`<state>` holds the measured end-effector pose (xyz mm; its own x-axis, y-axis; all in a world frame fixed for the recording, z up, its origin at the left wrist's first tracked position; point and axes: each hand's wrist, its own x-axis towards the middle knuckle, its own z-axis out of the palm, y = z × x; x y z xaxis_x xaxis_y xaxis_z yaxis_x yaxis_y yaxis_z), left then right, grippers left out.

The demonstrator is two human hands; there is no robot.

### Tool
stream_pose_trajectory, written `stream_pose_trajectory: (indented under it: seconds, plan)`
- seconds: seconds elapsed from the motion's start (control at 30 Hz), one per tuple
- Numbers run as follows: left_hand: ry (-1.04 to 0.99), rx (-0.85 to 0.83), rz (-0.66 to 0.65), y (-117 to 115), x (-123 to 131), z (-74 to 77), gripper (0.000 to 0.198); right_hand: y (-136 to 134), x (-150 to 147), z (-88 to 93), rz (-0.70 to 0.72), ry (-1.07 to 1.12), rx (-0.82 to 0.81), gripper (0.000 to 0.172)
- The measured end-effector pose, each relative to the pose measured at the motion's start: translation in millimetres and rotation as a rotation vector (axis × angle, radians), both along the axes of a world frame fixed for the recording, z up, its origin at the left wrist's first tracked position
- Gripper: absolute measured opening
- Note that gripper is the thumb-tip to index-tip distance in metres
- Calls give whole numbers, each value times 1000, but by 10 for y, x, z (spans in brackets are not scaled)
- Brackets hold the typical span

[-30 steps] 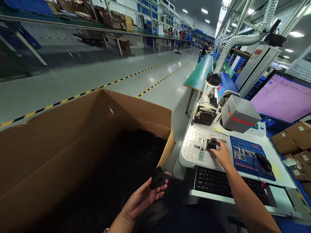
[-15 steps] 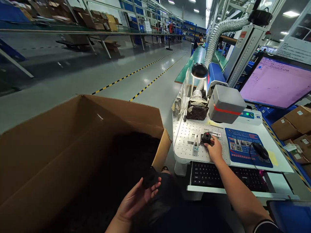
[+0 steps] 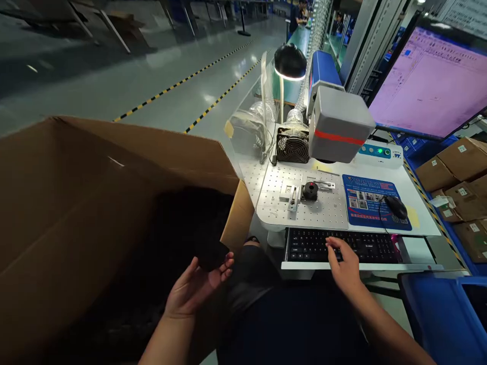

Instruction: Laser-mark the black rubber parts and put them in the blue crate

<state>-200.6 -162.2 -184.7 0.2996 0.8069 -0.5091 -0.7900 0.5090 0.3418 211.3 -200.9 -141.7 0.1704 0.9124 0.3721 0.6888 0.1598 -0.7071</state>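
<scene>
A black round part (image 3: pixel 310 191) with a hole in its top sits on the perforated plate (image 3: pixel 266 203), against small metal fixture blocks (image 3: pixel 292 198). My right hand (image 3: pixel 345 264) is over the front of the black keyboard (image 3: pixel 310 244). Its thumb and fingers are apart with nothing between them. At the right end of the large cardboard box (image 3: pixel 236 215), my left hand (image 3: pixel 198 289) is closed around another black part (image 3: pixel 212 257), whose outline merges into the dark contents of the box.
Above the plate hangs a grey machine head (image 3: pixel 340 124) with a red stripe. A fan (image 3: pixel 292 147) and a lit lamp (image 3: pixel 290 62) stand behind the plate. To the right are a mouse (image 3: pixel 395 207) on a blue mat, a monitor (image 3: pixel 429 81) and a blue bin (image 3: pixel 437 314).
My right hand has let go of the black part on the plate and drawn back to the keyboard. My left hand still holds its part. The view has tilted down.
</scene>
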Motion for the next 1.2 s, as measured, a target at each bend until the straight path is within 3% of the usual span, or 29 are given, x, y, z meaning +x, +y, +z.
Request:
stream_pose_trajectory:
  seconds: [0.1, 0.23, 0.33, 0.47, 0.63, 0.77, 1.0, 1.1, 1.2]
  plan:
    - [49, 60, 83, -2, 24, 15, 61, -377, -33, -103, 19, -36, -39, 24]
    - [60, 90, 189, 9, 59, 62, 67, -470, -20, -194, 42, -65, -43, 27]
    - [75, 61, 161, 30, 83, 89, 63, -301, 8, -163, 62, -90, -24, 30]
    - [72, 37, 119, 40, 104, 104, 56, 158, 7, -48, 91, -142, 18, 31]
    - [48, 64, 124, 19, 82, 86, 51, 848, -30, -13, 48, -156, -74, 37]
    - [41, 73, 108, 7, 51, 41, 52, 1176, -76, -67, 45, -167, -145, 47]
    - [29, 114, 82, -2, 41, 7, 50, 1287, -144, -154, 71, -148, -181, 52]
    - [33, 107, 79, -1, 46, 12, 52, 1255, -118, -91, 76, -127, -176, 55]
    - [44, 101, 88, 5, 43, 3, 54, 1061, -56, 21, 40, -90, -140, 61]
